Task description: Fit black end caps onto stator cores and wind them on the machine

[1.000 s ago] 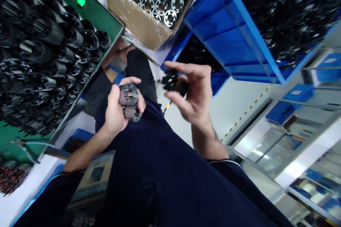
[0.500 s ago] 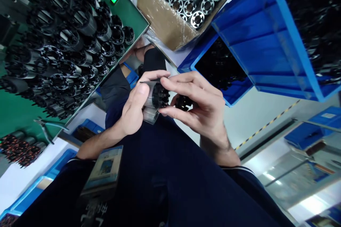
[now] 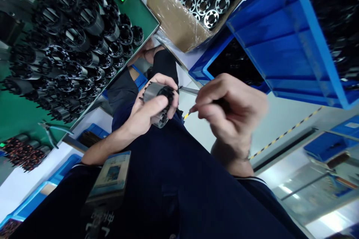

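My left hand (image 3: 141, 117) is wrapped round a grey metal motor stator core (image 3: 152, 91) in front of my body. A black toothed plastic end piece (image 3: 167, 93) sits on the core's right end, with my thumb lying against it. Just below, in the same hand, is a second slotted metal core (image 3: 160, 119). My right hand (image 3: 232, 108) is apart from these, off to the right and blurred by motion. Its fingers are curled with the tips together. The hollow of that hand is dark, and what it holds is hidden.
Rows of stator cores with black ends (image 3: 74, 39) stand on the green bench (image 3: 151, 22) at left, near pliers (image 3: 52, 134). A cardboard box (image 3: 179, 26) of bare cores is at the top. Blue bins (image 3: 280, 41) with black parts stand right. Another person's legs (image 3: 165, 63) show beyond.
My right hand has left the core's black end and moved right, its fingers curling in. My left hand keeps both cores, its thumb now at the black end piece.
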Demonstrator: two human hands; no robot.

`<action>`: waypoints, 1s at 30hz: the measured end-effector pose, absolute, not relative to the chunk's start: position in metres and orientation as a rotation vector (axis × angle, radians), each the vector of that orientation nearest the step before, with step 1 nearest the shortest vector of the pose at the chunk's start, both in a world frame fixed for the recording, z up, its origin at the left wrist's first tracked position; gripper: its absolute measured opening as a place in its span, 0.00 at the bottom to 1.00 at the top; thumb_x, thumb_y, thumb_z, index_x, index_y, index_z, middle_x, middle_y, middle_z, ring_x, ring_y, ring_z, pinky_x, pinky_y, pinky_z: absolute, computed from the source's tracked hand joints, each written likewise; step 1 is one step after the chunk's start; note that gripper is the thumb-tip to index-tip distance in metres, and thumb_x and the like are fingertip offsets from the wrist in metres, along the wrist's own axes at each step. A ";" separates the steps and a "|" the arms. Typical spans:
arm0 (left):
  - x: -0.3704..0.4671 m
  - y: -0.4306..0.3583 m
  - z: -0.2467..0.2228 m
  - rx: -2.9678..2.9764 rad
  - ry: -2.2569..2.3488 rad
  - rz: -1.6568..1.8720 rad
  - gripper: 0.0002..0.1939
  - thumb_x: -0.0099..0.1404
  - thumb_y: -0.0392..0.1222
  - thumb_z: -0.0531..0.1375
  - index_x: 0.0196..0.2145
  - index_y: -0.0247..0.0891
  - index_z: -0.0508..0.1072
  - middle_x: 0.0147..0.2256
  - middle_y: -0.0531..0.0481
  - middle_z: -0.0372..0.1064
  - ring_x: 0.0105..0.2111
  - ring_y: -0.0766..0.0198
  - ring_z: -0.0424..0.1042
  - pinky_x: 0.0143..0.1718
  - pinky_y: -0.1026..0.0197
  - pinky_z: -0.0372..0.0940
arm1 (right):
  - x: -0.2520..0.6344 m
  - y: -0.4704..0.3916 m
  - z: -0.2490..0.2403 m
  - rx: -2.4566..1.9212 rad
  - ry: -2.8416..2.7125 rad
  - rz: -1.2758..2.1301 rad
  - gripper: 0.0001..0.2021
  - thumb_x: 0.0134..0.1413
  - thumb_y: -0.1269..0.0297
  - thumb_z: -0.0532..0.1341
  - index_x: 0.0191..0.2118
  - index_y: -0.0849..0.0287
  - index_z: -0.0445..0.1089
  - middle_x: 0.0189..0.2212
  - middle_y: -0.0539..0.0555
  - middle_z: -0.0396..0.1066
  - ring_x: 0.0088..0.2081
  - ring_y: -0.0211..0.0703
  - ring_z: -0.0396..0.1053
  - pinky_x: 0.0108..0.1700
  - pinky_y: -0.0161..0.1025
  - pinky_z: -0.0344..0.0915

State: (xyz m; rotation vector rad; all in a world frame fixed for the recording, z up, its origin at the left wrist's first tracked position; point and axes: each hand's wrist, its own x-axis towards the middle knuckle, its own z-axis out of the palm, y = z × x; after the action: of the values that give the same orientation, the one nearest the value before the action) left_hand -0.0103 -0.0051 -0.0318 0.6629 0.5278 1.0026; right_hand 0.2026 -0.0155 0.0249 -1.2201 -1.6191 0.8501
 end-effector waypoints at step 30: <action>0.005 0.006 -0.007 0.494 0.981 1.268 0.30 0.86 0.75 0.61 0.44 0.47 0.85 0.30 0.50 0.69 0.31 0.56 0.72 0.37 0.55 0.68 | 0.167 -0.036 0.004 -1.198 -1.632 0.793 0.14 0.71 0.58 0.80 0.59 0.43 0.90 0.57 0.57 0.89 0.53 0.57 0.90 0.51 0.57 0.94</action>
State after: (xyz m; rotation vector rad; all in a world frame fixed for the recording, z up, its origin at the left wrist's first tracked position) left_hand 0.0055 0.0058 -0.0071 0.4944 0.9808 1.2677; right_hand 0.1668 -0.0358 0.0038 -1.1978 -1.6322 0.7934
